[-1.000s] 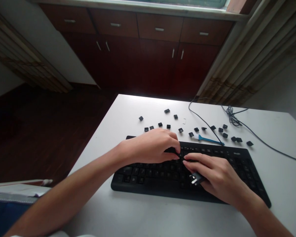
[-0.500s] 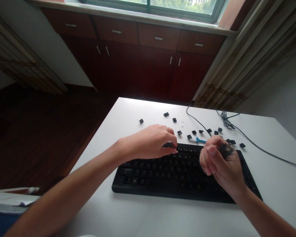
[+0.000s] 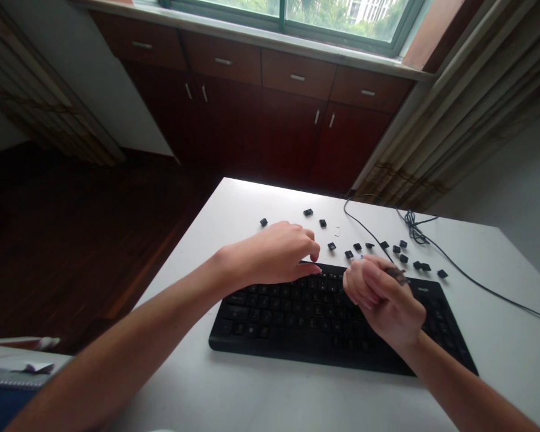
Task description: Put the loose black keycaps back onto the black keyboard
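Black keycaps point(image 3: 308, 212) are lying toward the table's far edge point(image 3: 274, 191), left hand point(image 3: 282, 255) narrowly curled, load unclear, right hand point(image 3: 382, 300) gripping dark object point(image 3: 396, 275): apparently keycap work, next needing fine aim.

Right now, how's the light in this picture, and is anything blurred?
In the head view, the window is bright while the wooden floor sinks into near-black; in the same head view, glare brightens the white table along its far edge, and the dark item in the right hand is smeared, too blurred to identify.
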Motion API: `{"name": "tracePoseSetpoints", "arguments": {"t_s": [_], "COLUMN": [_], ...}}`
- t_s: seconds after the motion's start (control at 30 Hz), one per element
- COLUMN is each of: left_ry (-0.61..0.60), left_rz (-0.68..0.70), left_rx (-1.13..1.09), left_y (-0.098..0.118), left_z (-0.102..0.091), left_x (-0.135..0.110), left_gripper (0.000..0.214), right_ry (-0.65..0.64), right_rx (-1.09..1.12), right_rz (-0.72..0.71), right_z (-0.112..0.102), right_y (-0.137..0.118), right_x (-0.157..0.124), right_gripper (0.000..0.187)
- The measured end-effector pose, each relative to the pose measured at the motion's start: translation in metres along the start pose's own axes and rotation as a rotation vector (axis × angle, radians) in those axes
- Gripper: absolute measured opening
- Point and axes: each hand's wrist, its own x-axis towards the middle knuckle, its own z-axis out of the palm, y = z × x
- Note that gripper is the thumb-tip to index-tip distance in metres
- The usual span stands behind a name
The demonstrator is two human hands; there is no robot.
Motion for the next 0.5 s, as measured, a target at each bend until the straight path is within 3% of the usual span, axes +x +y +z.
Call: {"name": "tracePoseSetpoints", "arguments": {"t_s": [0.1,0.2,0.33,0.5], "left_ry": [-0.018,-0.022,-0.019,-0.044], "left_rz": [-0.019,-0.036,-0.028,-0.011], "left_rx": [0.030,0.039,0.040,0.038], "left_y": [0.000,0.000,0.000,-0.001], "left_z": [0.000,0.000,0.001,0.002], "left_x": [0.000,0.000,0.000,0.000], "left_gripper": [0.026,0.025,0.024,0.027], "right_ry": [-0.045,-0.043,-0.006,0.010], "right_rx": [-0.013,0.017,-0.103,-0.021], "right_rz": [-0.041,-0.091,0.019,-0.088], "right_z": [0.005,0.007,0.001,-0.004], "right_y": [-0.010,0.000,0.020,-0.003], "right_x": [-0.006,-0.010,-0.006,0.003], "right_gripper": [0.051,0.052,0.054,0.054]}}
